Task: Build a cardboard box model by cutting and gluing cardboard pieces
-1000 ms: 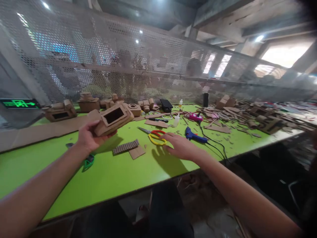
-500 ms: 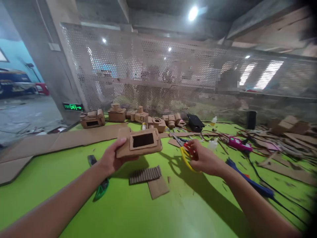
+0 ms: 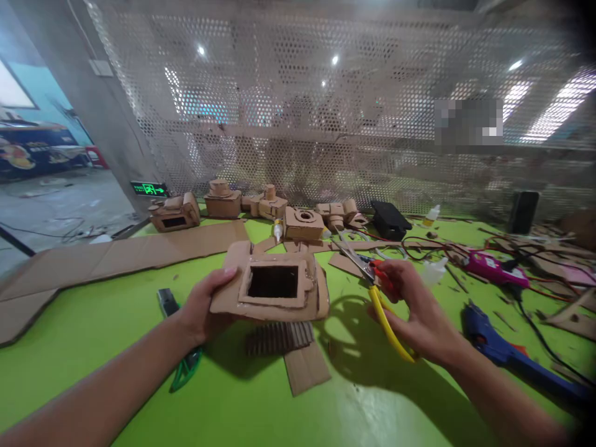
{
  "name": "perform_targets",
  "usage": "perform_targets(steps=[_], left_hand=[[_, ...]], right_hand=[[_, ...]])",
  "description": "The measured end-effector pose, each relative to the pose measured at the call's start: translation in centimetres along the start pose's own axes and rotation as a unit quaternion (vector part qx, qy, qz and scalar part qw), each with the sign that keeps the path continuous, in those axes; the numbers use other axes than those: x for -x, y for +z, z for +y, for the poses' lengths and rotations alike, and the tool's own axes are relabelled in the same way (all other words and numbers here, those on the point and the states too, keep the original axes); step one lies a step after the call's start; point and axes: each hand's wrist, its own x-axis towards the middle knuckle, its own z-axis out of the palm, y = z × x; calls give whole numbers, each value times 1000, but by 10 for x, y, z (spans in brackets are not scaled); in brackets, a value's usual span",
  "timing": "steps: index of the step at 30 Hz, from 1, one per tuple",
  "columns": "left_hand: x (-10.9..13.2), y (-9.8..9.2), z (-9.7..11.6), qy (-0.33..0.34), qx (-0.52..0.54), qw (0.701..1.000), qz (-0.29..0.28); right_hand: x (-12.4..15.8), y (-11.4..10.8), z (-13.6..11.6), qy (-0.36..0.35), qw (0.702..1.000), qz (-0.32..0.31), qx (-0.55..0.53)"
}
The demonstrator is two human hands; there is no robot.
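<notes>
My left hand (image 3: 209, 304) grips the left end of a cardboard model camera (image 3: 274, 307), thumb on top. A raised frame surrounds a dark rectangular opening on the face turned to me. My right hand (image 3: 414, 307) holds scissors (image 3: 384, 320) with one yellow and one red handle, fingers at the loops. Their blades are slightly parted and point up and left, to the right of the model and apart from it. Beneath the model lie a strip of corrugated cardboard (image 3: 279, 338) and a flat cardboard piece (image 3: 307, 369). A green-and-black utility knife (image 3: 168, 303) lies partly behind my left forearm.
Several cardboard model cameras (image 3: 305, 225) line the table's back edge. Long cardboard sheets (image 3: 139, 248) lie at left. On the right are a blue glue gun (image 3: 493, 341), a magenta power strip (image 3: 496, 268), cables, small bottles (image 3: 433, 214) and scraps. A perforated metal screen (image 3: 288, 112) stands behind.
My view has tilted downward. The model camera now appears lower and nearer, and the scissors have turned so their blades and yellow handle show more fully. Both hands keep their hold.
</notes>
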Motion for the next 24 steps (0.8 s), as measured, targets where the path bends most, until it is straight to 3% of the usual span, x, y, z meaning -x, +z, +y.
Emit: perform_targets(steps=[9, 16, 24], left_hand=[[7, -4, -1, -39, -1, 999, -1], [13, 5, -10, -90, -9, 996, 28], [12, 5, -13, -105, -11, 994, 40]], right_hand=[[5, 12, -14, -71, 996, 22, -49], [12, 18, -21, -78, 995, 51, -43], [13, 19, -22, -74, 994, 68, -32]])
